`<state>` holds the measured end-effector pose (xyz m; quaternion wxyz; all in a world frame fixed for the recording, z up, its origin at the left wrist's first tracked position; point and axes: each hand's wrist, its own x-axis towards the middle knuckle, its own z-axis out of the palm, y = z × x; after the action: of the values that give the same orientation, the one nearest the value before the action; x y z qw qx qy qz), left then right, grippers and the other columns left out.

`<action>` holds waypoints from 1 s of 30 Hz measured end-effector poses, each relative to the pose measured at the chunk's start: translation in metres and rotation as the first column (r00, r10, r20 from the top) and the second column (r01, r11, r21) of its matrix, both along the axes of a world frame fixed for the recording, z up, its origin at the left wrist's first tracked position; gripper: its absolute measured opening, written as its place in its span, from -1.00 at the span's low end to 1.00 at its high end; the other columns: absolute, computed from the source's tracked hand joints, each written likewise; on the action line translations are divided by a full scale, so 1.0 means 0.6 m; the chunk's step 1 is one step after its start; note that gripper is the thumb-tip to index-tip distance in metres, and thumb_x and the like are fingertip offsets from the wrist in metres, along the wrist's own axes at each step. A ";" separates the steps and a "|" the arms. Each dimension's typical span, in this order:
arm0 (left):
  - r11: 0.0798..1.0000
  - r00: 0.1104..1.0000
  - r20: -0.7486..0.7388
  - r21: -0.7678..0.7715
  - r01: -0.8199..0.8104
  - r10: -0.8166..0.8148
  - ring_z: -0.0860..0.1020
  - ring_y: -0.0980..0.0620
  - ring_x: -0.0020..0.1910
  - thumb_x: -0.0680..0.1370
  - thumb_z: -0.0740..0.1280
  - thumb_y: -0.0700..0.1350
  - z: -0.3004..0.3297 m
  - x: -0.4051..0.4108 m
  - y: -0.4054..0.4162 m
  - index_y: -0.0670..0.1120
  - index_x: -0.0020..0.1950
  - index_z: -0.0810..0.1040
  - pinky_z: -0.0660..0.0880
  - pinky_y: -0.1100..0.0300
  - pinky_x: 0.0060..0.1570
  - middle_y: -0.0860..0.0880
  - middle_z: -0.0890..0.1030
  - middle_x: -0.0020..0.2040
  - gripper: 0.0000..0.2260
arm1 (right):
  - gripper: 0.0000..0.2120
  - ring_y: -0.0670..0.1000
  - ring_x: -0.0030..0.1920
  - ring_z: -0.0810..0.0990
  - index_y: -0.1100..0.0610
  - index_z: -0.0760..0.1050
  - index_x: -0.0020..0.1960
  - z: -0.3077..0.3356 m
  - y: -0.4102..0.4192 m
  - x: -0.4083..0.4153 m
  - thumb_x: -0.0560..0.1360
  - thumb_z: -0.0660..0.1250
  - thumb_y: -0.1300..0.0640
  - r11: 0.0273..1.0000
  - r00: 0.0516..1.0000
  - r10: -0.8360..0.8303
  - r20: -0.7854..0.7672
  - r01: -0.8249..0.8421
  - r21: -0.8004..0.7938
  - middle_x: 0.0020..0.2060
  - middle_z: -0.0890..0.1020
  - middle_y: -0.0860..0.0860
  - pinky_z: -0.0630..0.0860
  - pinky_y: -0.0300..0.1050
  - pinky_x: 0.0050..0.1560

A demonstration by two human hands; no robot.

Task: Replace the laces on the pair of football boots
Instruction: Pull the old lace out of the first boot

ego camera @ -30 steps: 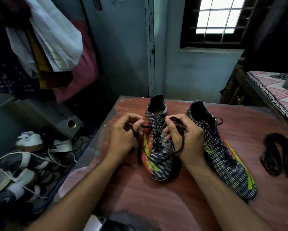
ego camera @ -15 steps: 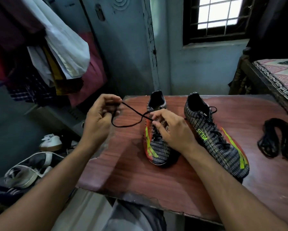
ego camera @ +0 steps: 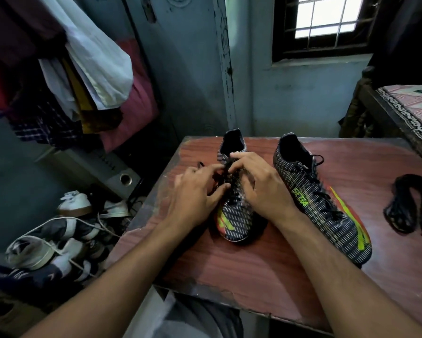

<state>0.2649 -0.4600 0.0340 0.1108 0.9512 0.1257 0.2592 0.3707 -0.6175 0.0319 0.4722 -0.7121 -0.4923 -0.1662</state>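
While both of your hands work at the throat of one boot, the scene reads as follows.

Table: a reddish wood-grain top (ego camera: pixel 229 272) carries everything; its near edge is chipped and worn.

Left boot: the black striped boot (ego camera: pixel 236 218) with yellow-green and red markings stands near the far left corner of the table, toe toward you, heel opening at the far edge.

Right boot: the matching boot (ego camera: pixel 327 211) lies just beside it toward the middle of the table, toe angled to the near right, already laced in black.

Lace: a black lace (ego camera: pixel 214 179) runs from the left boot's eyelets out to the left under your fingers; one loose end shows beyond your left hand.

Left hand: your left hand (ego camera: pixel 195 196) sits over the boot's left side, fingers curled, fingertips pinching the lace at the eyelets.

Right hand: your right hand (ego camera: pixel 261 186) rests over the boot's tongue, fingers bent, fingertips meeting the left hand's at the lace; whether it actually grips the lace you cannot tell, as the contact is blurred.

Spare laces: a bundle of black laces (ego camera: pixel 405 203) lies near the right edge of the table, well apart from both boots.

Floor, left of table: a heap of shoes (ego camera: pixel 46 245) and a speaker box (ego camera: pixel 117 174).

Wall, left: hanging clothes (ego camera: pixel 83 69).
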 end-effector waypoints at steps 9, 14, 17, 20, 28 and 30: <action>0.907 0.978 0.211 -0.412 0.093 -0.004 0.65 0.17 -0.05 0.57 0.43 -0.16 0.000 -0.001 0.009 0.04 0.06 0.70 0.58 0.07 0.07 0.15 0.70 -0.07 -0.87 | -0.87 -0.12 -0.08 0.55 0.04 0.57 -0.02 -0.001 -0.002 -0.002 0.48 0.48 0.18 0.990 0.985 -0.120 -0.121 0.109 -0.092 -0.11 0.56 -0.12 0.54 -0.15 0.01; 0.977 0.976 0.195 -0.165 0.132 -0.098 0.57 0.01 0.07 0.44 0.26 -0.13 -0.002 -0.042 0.027 -0.02 -0.18 0.69 0.51 -0.08 0.13 0.09 0.59 0.05 -0.81 | -0.86 -0.03 0.02 0.57 0.04 0.60 0.02 -0.005 0.001 -0.002 0.49 0.50 0.11 0.983 0.992 -0.080 -0.102 0.061 -0.174 -0.05 0.59 -0.07 0.53 -0.04 0.14; 0.983 0.984 0.080 -0.078 0.166 -0.160 0.58 -0.02 0.09 0.46 0.24 -0.01 -0.001 -0.053 0.032 0.01 -0.09 0.65 0.54 -0.10 0.06 0.08 0.57 0.16 -0.80 | -0.86 -0.02 0.07 0.58 0.05 0.62 0.07 -0.002 0.001 0.000 0.52 0.48 0.11 0.976 0.990 -0.102 -0.095 0.081 -0.201 -0.01 0.61 -0.07 0.53 -0.01 0.18; 0.984 0.984 0.000 0.022 0.177 -0.177 0.61 -0.02 0.08 0.55 0.26 0.10 0.006 -0.049 0.032 0.09 0.25 0.52 0.59 -0.07 -0.01 0.09 0.48 0.30 -0.71 | -0.85 -0.02 0.08 0.58 0.05 0.64 0.10 0.000 -0.002 -0.003 0.53 0.47 0.11 0.969 0.984 -0.151 -0.091 0.129 -0.210 0.02 0.62 -0.07 0.52 -0.05 0.18; 0.947 0.992 0.092 0.317 0.055 -0.088 0.35 -0.19 0.51 0.57 0.38 0.10 -0.012 -0.011 0.042 0.06 0.38 0.57 0.31 -0.29 0.41 -0.07 0.43 0.53 -0.61 | -0.89 0.02 0.07 0.54 0.10 0.64 0.04 0.000 0.007 -0.010 0.53 0.48 0.11 0.930 0.970 -0.244 -0.002 0.234 -0.283 0.01 0.62 -0.03 0.46 -0.12 0.14; 0.943 0.971 0.110 0.284 0.174 -0.212 0.47 -0.17 0.41 0.60 0.38 -0.01 -0.021 -0.004 0.040 0.01 0.35 0.61 0.42 -0.23 0.32 -0.06 0.53 0.44 -0.68 | -0.87 0.01 0.09 0.52 0.09 0.61 0.06 -0.001 0.008 -0.008 0.54 0.47 0.11 0.919 0.968 -0.250 0.015 0.242 -0.312 0.02 0.61 -0.02 0.39 -0.19 0.14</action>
<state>0.2626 -0.4358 0.0213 0.0123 0.9446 -0.0133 0.3278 0.3656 -0.6125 0.0311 0.3358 -0.8357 -0.4128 -0.1355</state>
